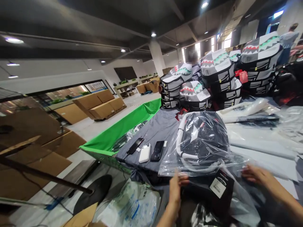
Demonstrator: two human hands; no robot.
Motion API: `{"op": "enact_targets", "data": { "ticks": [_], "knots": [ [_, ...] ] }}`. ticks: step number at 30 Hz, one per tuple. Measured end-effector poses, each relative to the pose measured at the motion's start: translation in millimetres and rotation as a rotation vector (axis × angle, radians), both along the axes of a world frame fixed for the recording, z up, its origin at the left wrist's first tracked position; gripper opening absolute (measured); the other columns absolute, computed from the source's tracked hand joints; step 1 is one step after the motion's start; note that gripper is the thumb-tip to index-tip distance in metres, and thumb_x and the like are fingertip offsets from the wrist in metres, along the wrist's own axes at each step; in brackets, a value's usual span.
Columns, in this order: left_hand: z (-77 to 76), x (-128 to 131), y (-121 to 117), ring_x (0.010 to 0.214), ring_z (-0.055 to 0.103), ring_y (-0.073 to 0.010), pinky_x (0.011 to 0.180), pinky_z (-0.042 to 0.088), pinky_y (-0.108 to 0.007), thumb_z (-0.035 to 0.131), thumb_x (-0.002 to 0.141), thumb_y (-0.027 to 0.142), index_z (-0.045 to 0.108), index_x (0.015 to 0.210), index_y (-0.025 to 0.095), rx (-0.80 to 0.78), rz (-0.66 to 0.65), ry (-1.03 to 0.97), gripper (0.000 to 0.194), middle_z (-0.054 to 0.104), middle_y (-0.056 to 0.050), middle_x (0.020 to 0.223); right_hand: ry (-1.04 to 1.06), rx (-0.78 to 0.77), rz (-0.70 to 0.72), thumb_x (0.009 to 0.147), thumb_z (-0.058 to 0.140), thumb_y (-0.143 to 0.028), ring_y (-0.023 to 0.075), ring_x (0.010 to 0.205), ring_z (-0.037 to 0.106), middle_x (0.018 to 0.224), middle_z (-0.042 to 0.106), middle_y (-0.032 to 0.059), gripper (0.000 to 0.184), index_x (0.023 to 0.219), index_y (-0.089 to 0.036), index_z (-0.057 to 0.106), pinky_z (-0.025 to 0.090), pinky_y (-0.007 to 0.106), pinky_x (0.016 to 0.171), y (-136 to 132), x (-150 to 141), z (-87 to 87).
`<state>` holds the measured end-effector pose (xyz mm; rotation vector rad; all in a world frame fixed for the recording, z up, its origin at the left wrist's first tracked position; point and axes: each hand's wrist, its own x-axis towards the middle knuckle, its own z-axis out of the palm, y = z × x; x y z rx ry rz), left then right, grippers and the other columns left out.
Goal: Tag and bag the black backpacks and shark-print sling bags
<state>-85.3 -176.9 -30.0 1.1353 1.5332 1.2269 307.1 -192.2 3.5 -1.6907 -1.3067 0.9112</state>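
A black backpack with white trim (201, 138) lies on the table inside a clear plastic bag (168, 162), its edge toward me. My left hand (176, 187) is closed at the bag's near left edge, thumb up and fingers curled around the film. At the near right corner my right hand (258, 176) has its fingers bent together on the plastic, slightly blurred. Between the hands hangs a black tag with a white barcode label (218, 188). Below it, part of a black-and-white patterned item (204, 216) shows at the lower edge.
Left of the bag lie a white power bank (144, 153), a black phone (157, 151) and another dark device (135, 145). Stacked grey-and-white backpacks (217, 66) stand behind. Plastic sleeves (258, 118) lie right; a green-lined bin (123, 126) adjoins the table's left side.
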Motion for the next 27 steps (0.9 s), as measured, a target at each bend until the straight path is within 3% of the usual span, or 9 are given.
{"op": "enact_targets", "data": {
  "ticks": [2,4,7,10,13,15,19,24,27],
  "knots": [
    [-3.7,42.2,-21.2,0.094,0.071,-0.0309,0.092,0.054,-0.044,0.047,0.085,0.075,0.076,0.097,0.017,0.02,-0.222,0.069,0.066,0.076,-0.014,0.096,0.111,-0.092,0.096,0.071,0.056,-0.077,0.0343,0.1,0.073,0.105,0.076,0.0157,0.063,0.095,-0.021,0.071,0.061,0.042,0.086,-19.8,-27.0,-11.2],
    [-3.7,76.3,-36.2,0.115,0.063,-0.0343,0.108,0.044,-0.048,0.058,0.085,0.06,0.075,0.114,0.02,0.038,-0.359,0.236,0.052,0.073,-0.015,0.117,-0.004,-0.036,0.061,0.064,0.068,-0.071,0.0348,0.107,0.07,0.114,0.075,0.0127,0.062,0.103,-0.023,0.069,0.057,0.043,0.094,-34.4,-53.4,-15.2],
    [-0.6,104.7,-39.9,0.13,0.054,-0.0366,0.115,0.037,-0.049,0.064,0.083,0.051,0.065,0.133,0.018,0.048,-0.427,0.333,0.06,0.064,-0.018,0.135,-0.18,0.052,0.016,0.072,0.06,-0.068,0.0316,0.087,0.073,0.095,0.077,0.009,0.05,0.096,-0.025,0.069,0.059,0.04,0.08,-44.4,-71.8,-15.3],
    [2.5,115.4,-30.2,0.112,0.064,-0.0366,0.102,0.047,-0.048,0.071,0.077,0.056,0.069,0.124,0.014,-0.045,-0.492,0.192,0.063,0.072,-0.018,0.113,-0.157,0.04,0.125,0.08,0.048,-0.072,0.0268,0.072,0.07,0.077,0.074,0.0066,0.052,0.08,-0.024,0.068,0.056,0.034,0.067,-50.3,-66.9,-15.8],
    [8.1,119.8,-28.8,0.076,0.067,-0.0274,0.078,0.053,-0.04,0.078,0.065,0.069,0.076,0.092,0.011,-0.248,-0.582,-0.16,0.064,0.072,-0.012,0.08,-0.056,-0.014,0.193,0.08,0.043,-0.082,0.0242,0.066,0.064,0.068,0.068,0.0058,0.064,0.068,-0.022,0.063,0.053,0.031,0.063,-60.8,-57.6,-11.8],
    [14.3,122.9,-37.4,0.071,0.065,-0.0222,0.076,0.052,-0.036,0.085,0.056,0.068,0.077,0.079,0.011,-0.313,-0.587,-0.358,0.062,0.071,-0.01,0.077,0.044,-0.072,0.183,0.076,0.045,-0.087,0.024,0.067,0.063,0.068,0.067,0.0058,0.069,0.067,-0.02,0.063,0.053,0.031,0.062,-68.8,-55.5,-3.6],
    [21.8,139.0,-60.6,0.082,0.067,-0.0213,0.086,0.051,-0.033,0.091,0.056,0.058,0.079,0.098,0.011,-0.354,-0.614,-0.594,0.063,0.074,-0.009,0.084,0.279,-0.167,0.2,0.081,0.046,-0.084,0.0285,0.085,0.066,0.082,0.072,0.0078,0.072,0.088,-0.017,0.072,0.056,0.037,0.081,-79.8,-63.3,12.0],
    [-3.5,151.6,-74.1,0.076,0.065,-0.0201,0.077,0.052,-0.031,0.081,0.06,0.074,0.077,0.095,0.009,-0.282,-0.634,-0.459,0.074,0.074,-0.009,0.086,0.211,-0.208,0.203,0.068,0.064,-0.08,0.0334,0.088,0.068,0.088,0.075,0.0097,0.069,0.089,-0.015,0.075,0.056,0.041,0.085,-91.8,-72.2,-5.0],
    [-13.4,131.7,-75.0,0.064,0.064,-0.0188,0.064,0.053,-0.03,0.069,0.069,0.08,0.074,0.094,0.012,-0.346,-0.958,-0.176,0.072,0.07,-0.006,0.075,0.15,-0.205,0.136,0.069,0.059,-0.08,0.032,0.086,0.069,0.088,0.076,0.009,0.069,0.088,-0.016,0.075,0.057,0.037,0.08,-101.5,-66.8,-19.1]
  ]
}}
